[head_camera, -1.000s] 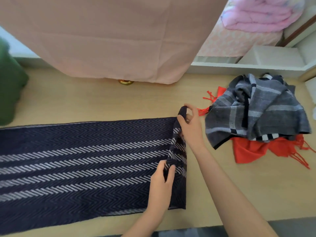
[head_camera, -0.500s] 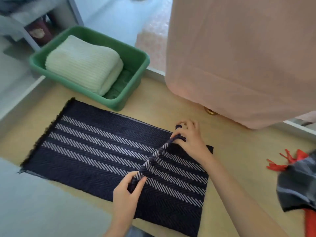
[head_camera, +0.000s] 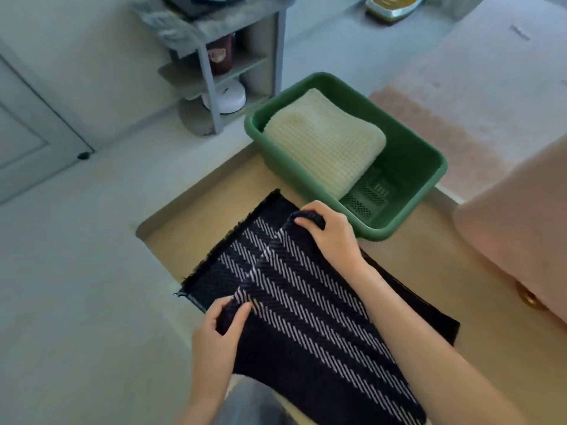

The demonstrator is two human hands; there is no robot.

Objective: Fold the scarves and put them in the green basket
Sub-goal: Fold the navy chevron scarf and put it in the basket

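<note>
Dark navy, white-striped woven scarf (head_camera: 306, 308) lay on the tan wooden table (head_camera: 245, 179), just beside the green plastic basket (head_camera: 408, 161). Left hand (head_camera: 214, 338) and right hand (head_camera: 334, 240) each pinched one corner of its lifted end. Soft, light, limp cloth, probably best controlled by its corners.

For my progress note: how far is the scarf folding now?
Done: one cream scarf lies folded in the green basket. In hand: the left hand and right hand grip the fold edge of the dark striped scarf, partly doubled over on the table. Left: finish folding it and put it in the basket.
</note>
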